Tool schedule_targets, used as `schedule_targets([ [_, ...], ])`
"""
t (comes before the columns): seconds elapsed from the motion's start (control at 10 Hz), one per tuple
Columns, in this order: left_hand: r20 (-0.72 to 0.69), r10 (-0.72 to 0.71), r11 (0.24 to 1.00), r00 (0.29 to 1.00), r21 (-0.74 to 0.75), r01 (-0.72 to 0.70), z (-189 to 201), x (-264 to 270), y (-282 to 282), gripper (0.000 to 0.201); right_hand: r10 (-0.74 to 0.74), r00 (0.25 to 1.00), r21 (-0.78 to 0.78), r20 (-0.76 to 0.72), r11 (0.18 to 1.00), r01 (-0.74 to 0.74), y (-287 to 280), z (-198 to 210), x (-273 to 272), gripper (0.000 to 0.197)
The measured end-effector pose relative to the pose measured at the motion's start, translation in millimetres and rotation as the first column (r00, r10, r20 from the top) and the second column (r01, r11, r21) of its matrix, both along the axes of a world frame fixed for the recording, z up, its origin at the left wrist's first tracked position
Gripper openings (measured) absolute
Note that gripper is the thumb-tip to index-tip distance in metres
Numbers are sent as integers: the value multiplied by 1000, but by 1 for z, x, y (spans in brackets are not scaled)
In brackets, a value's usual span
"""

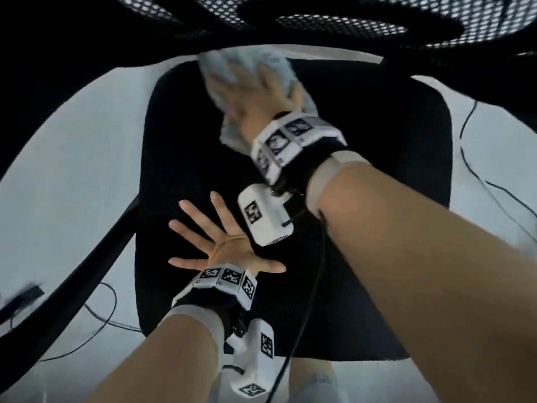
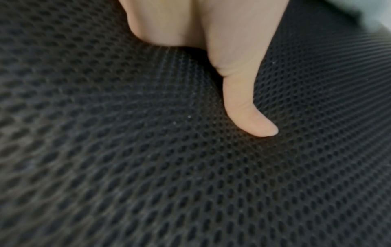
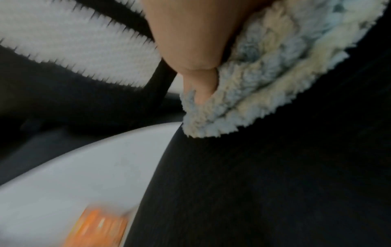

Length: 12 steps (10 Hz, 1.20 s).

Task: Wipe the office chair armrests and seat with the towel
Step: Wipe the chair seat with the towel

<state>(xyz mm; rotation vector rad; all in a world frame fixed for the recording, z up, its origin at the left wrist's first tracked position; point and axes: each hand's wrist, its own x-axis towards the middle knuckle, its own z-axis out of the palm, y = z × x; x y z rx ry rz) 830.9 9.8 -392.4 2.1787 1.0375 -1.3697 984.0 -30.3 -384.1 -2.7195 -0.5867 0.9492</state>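
The black mesh seat (image 1: pixel 180 141) of the office chair fills the middle of the head view. My left hand (image 1: pixel 220 242) lies flat on the seat with fingers spread; its thumb (image 2: pixel 243 100) presses into the seat mesh (image 2: pixel 148 167). My right hand (image 1: pixel 261 97) is at the back of the seat, on a fluffy light blue towel (image 1: pixel 270 64) bunched under and around it. In the right wrist view the thumb (image 3: pixel 203 83) is tucked into the towel (image 3: pixel 264 91), which lies on the dark seat (image 3: pixel 253 183) near its left rear edge. The right hand is blurred.
The mesh backrest (image 1: pixel 319 21) rises just behind the towel. A black curved armrest frame (image 1: pixel 43 82) and its strut (image 1: pixel 96 248) stand at the left. Thin cables (image 1: pixel 101 315) trail over the pale floor on both sides. An orange patch (image 3: pixel 101 229) shows on the floor.
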Motion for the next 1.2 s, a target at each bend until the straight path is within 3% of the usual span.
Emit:
schedule_targets([
  [0.1,-27,-26,996,999,-82,24,-6,2,2,163,-244,968,27,57,970,243,-81,-9,11,47],
  [0.2,-44,-64,994,997,-96,59,-4,5,4,164,-468,878,-28,103,881,473,-162,-12,0,50],
  [0.3,-31,-52,995,998,-82,50,-10,4,5,165,-752,654,76,84,659,748,-199,-20,-10,55],
  [0.4,-28,-49,998,998,-42,48,-10,5,1,165,-732,667,-68,135,665,744,-153,-19,-15,57],
  [0.5,-7,-40,999,999,-4,40,-8,2,-4,165,-397,916,-38,62,916,400,-90,-8,-32,61],
  [0.6,23,-26,999,999,37,25,-8,-2,-6,164,-22,999,5,-31,1000,23,-95,-6,-46,54],
  [0.7,41,-23,1000,999,21,22,-7,-3,-9,163,-118,993,-128,15,985,119,-155,-7,-38,57],
  [0.8,59,-32,999,998,7,32,-6,-3,-8,162,-726,676,-113,127,666,737,-184,-5,-28,53],
  [0.9,108,-109,989,988,114,96,-7,-6,-16,166,-702,698,-121,141,687,716,-141,-5,-55,60],
  [1.0,155,-137,974,978,202,105,-21,-12,-11,162,-280,959,-8,-39,960,280,-100,-9,-114,71],
  [1.1,-53,-165,986,985,-29,164,-44,-13,2,158,13,998,-31,-69,999,-15,-134,-11,-123,71],
  [1.2,-123,-156,977,980,-164,135,-16,-5,1,150,-428,902,-121,55,894,431,-174,-8,-84,63],
])
